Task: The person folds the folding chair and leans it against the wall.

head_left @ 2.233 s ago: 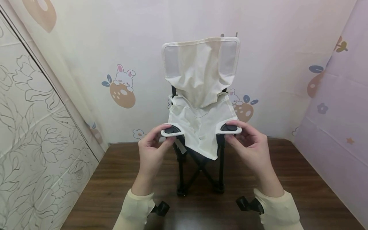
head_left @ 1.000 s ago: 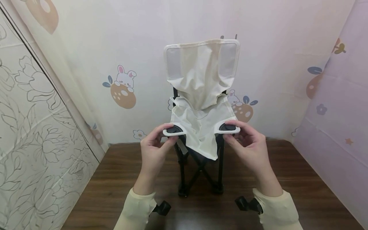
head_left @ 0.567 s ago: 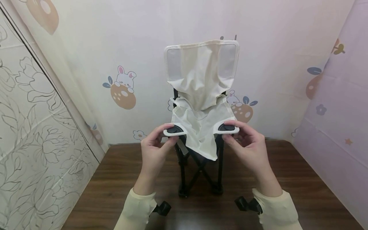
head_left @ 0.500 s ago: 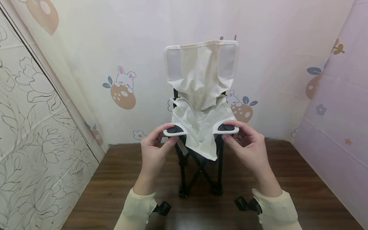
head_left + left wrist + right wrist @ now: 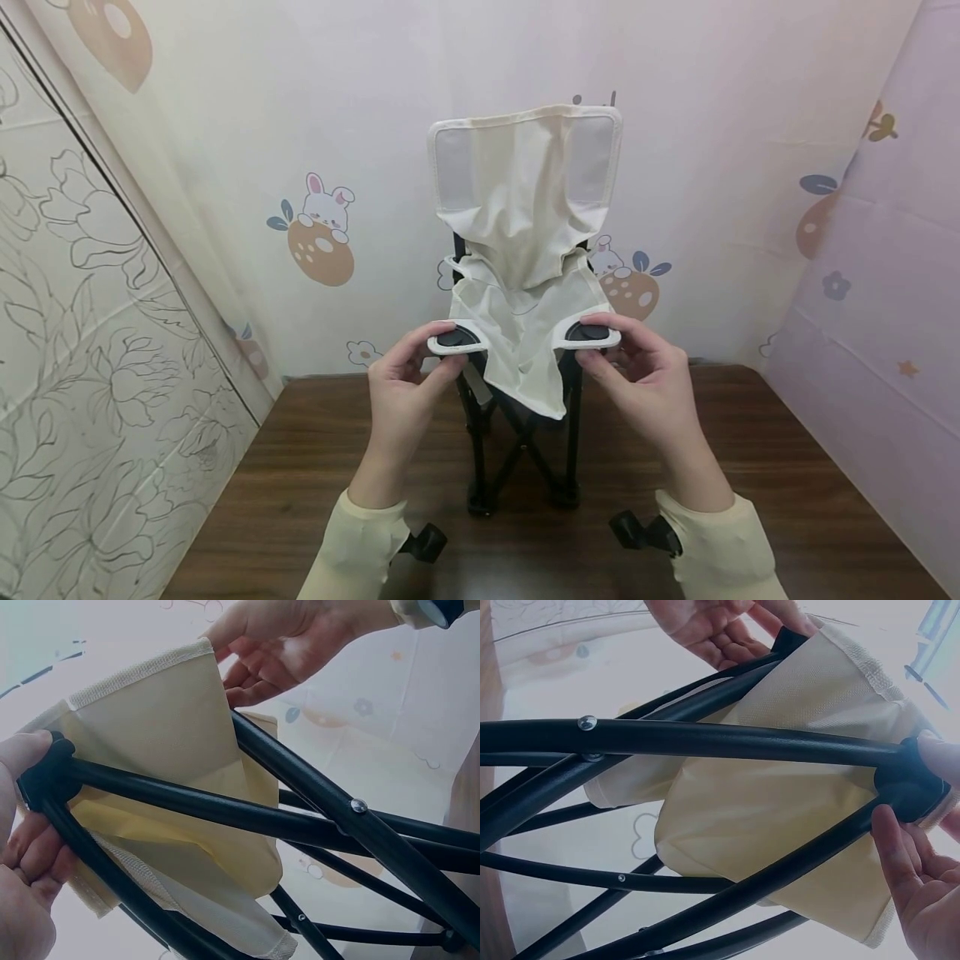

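Observation:
A small folding chair [image 5: 525,200] with a cream fabric seat and black tube frame stands upright on the wooden table. At its front left seat corner my left hand [image 5: 405,379] pinches the black-patched fabric, thumb below and index finger on top. The front right corner is pinched the same way by my right hand [image 5: 648,375]. Seat fabric [image 5: 517,342] sags in folds between them. From underneath, the left wrist view shows my left thumb on a black plastic joint [image 5: 49,776]; the right wrist view shows my right fingers around the matching joint [image 5: 909,780].
Crossed black legs [image 5: 522,446] rest on the brown tabletop [image 5: 315,492]. A patterned curtain [image 5: 375,167] hangs close behind the chair, with a floral panel [image 5: 97,350] at the left. Black wrist mounts [image 5: 426,543] stick out from both sleeves.
Both hands keep their pinch on the seat corners. The two corners have drawn slightly closer together, the right one shifting a little left. The chair sits slightly lower in view.

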`<state>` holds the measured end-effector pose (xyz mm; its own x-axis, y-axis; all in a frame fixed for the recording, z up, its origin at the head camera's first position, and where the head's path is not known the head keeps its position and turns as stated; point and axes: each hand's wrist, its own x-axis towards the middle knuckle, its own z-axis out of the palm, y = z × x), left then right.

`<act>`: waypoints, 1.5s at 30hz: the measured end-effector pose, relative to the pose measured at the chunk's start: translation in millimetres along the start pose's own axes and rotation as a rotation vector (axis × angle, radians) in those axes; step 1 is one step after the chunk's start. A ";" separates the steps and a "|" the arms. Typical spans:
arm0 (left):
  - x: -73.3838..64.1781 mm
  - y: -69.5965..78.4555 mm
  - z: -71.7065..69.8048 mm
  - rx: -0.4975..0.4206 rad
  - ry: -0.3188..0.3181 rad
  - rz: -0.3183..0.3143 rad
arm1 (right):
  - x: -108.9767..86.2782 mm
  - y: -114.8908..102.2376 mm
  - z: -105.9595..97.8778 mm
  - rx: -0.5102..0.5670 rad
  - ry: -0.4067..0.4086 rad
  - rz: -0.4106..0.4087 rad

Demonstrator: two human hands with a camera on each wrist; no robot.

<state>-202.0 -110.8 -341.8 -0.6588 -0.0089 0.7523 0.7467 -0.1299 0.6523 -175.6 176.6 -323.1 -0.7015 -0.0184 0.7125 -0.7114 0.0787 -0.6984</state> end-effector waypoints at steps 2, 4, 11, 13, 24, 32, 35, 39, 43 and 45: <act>-0.1 0.2 0.2 0.000 -0.001 -0.004 | 0.5 -0.9 0.3 0.002 0.004 0.004; -0.3 0.4 0.4 0.000 -0.004 -0.009 | 0.9 -1.8 1.0 0.005 0.007 0.005; -0.6 2.6 2.2 0.003 -0.004 -0.027 | 1.5 -4.2 2.8 0.040 0.015 -0.003; -0.5 2.8 2.6 0.008 -0.002 -0.030 | 1.7 -4.3 2.9 0.039 0.014 -0.004; 0.5 3.5 4.7 0.002 -0.005 -0.036 | 2.3 -5.5 4.2 0.037 0.011 0.000; 0.8 3.9 7.4 -0.014 -0.011 -0.024 | 3.6 -3.8 5.7 0.056 0.004 -0.027; 1.2 3.7 8.3 -0.013 -0.011 -0.021 | 4.1 -3.6 6.4 0.070 0.006 -0.036; 1.6 4.3 9.4 -0.006 -0.012 -0.015 | 4.5 -4.0 7.1 0.079 0.005 -0.041; 1.8 5.3 10.7 -0.005 -0.016 -0.013 | 4.5 -5.3 7.4 0.071 0.005 -0.035; 1.9 5.5 11.5 -0.010 -0.019 -0.016 | 4.6 -5.7 7.5 0.071 0.005 -0.032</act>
<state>-198.1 -100.2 -335.7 -0.6688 0.0124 0.7434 0.7350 -0.1399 0.6635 -175.0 168.5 -316.4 -0.6783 -0.0148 0.7346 -0.7348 0.0075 -0.6783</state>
